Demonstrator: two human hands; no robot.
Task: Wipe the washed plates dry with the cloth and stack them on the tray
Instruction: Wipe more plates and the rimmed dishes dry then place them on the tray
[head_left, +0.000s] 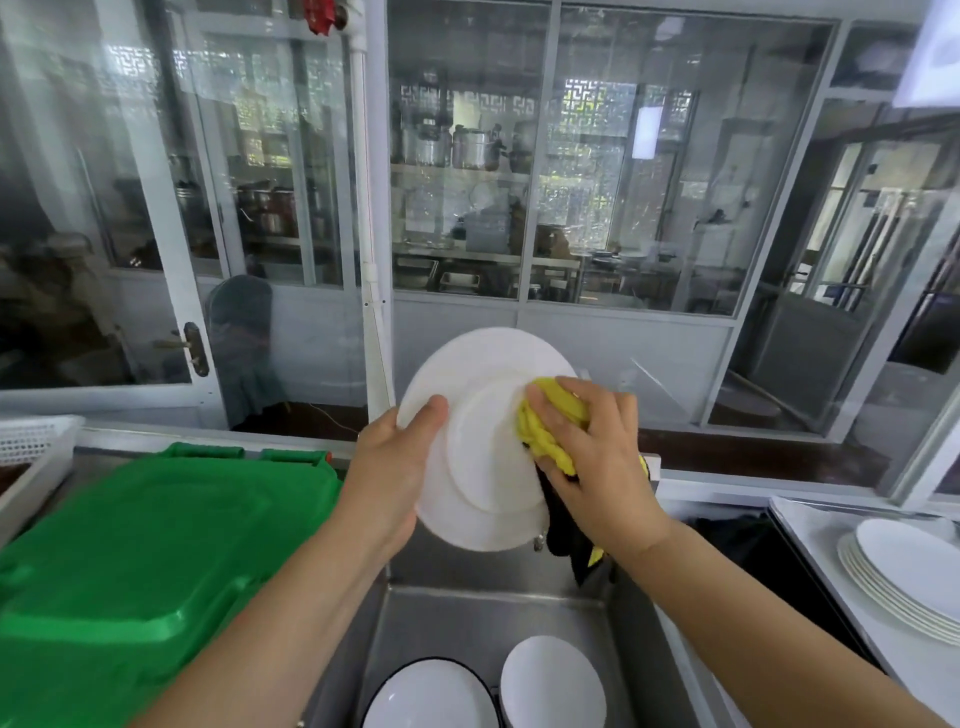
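plate held up over the steel sink, tilted toward me; i see my left hand gripping its left rim, thumb on the face. my right hand clutches the yellow cloth against the plate's right side. two plates wait in the sink; one stack sits on the tray at right. no legible writing anywhere, not even on the green bin lid.

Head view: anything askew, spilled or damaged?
Nothing stands out. The left hand holds the white plate over the sink while the right hand wipes it with the yellow cloth. The plate stack on the right looks even.
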